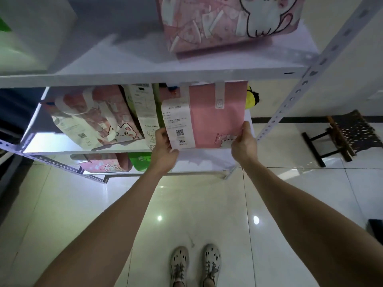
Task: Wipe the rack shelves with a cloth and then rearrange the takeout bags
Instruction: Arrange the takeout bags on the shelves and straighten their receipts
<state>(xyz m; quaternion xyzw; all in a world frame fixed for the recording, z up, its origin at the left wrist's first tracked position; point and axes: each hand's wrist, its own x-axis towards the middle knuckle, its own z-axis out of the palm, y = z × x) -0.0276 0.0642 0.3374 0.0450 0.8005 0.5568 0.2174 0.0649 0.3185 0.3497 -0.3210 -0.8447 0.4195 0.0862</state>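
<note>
A pink takeout bag (215, 119) with a white receipt stuck on its front stands on the middle shelf (203, 157) of a white metal rack. My left hand (164, 147) grips its lower left corner over the receipt. My right hand (243, 141) holds its lower right corner. Left of it on the same shelf stand a narrow white bag (145, 112) and a pink cat-print bag (97, 119). Another pink cat bag (228, 21) sits on the top shelf (145, 76). No cloth is in view.
A white bag (31, 32) stands at the top shelf's left. The bottom shelf holds a pink bag (107, 163) and a green bag (141, 160). Something yellow (251, 98) sits behind the held bag. A folding stool (342, 135) stands on the tiled floor at right.
</note>
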